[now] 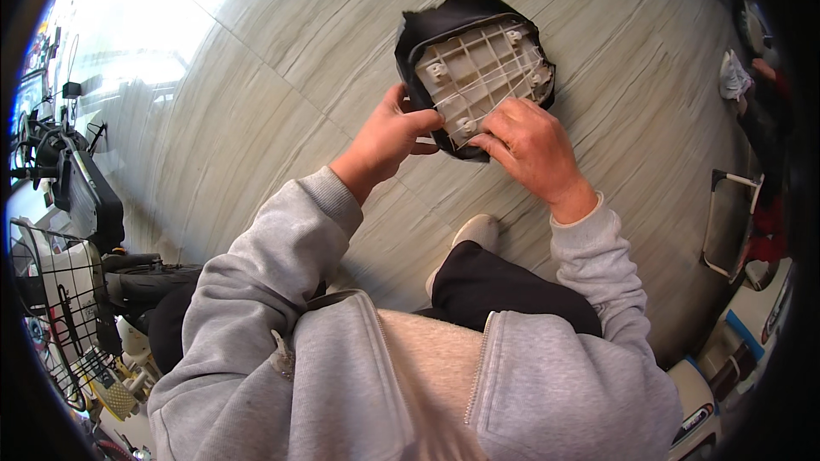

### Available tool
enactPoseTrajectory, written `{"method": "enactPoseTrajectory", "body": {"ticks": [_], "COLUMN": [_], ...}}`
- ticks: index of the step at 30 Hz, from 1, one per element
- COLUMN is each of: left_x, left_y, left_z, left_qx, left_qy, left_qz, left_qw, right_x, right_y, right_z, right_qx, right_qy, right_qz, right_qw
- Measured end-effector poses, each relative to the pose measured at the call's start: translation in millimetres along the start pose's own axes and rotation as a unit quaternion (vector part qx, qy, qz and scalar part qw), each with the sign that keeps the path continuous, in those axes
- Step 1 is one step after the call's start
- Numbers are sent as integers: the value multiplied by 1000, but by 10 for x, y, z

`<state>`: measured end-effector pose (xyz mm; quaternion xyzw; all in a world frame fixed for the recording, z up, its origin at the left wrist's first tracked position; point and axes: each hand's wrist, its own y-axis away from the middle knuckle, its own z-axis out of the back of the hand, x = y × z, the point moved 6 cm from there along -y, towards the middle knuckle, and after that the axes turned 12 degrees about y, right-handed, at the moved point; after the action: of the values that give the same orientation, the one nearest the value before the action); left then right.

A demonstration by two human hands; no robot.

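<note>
A padded seat (478, 60) is held underside up in front of me, its ribbed off-white plastic base facing me. Black cover material (448, 19) wraps around the rim, with a ragged edge. Thin pale cord (504, 96) crosses the base between its raised mounts. My left hand (395, 134) grips the seat's near left edge, thumb on top and fingers around the side. Over the near right part of the base, my right hand (531, 143) is closed in a pinch. Cord runs toward its fingertips, though what exactly they hold is partly hidden.
Wood-patterned floor tiles (299, 43) lie beneath. At the left stand a black wire basket (64, 299) and dark vehicle parts (85, 196). Along the right are a metal-tube frame (730, 222), white-and-blue cases (739, 346) and another person's shoe (733, 77). My own shoe (478, 232) is below the seat.
</note>
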<state>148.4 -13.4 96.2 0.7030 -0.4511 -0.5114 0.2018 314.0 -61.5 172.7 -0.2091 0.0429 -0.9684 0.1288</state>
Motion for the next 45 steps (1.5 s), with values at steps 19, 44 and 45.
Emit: {"method": "enactPoseTrajectory", "body": {"ticks": [19,44,45], "left_x": [15,82,90], "left_y": [7,40,35], "left_z": [-2,-15,-24], "left_qx": [27,42,39], "left_qy": [75,44,48], "left_qz": [35,4,-1], "left_qw": [996,998,998], "right_x": [-173,-426,-438], "right_y": [224,205,214], "right_z": [-30,-340,-399], "right_qx": [-71,146,143], "right_qy": [-228,-208,-229], "right_qz": [-132,-363,-368], "right_qw": [962,897,890]}}
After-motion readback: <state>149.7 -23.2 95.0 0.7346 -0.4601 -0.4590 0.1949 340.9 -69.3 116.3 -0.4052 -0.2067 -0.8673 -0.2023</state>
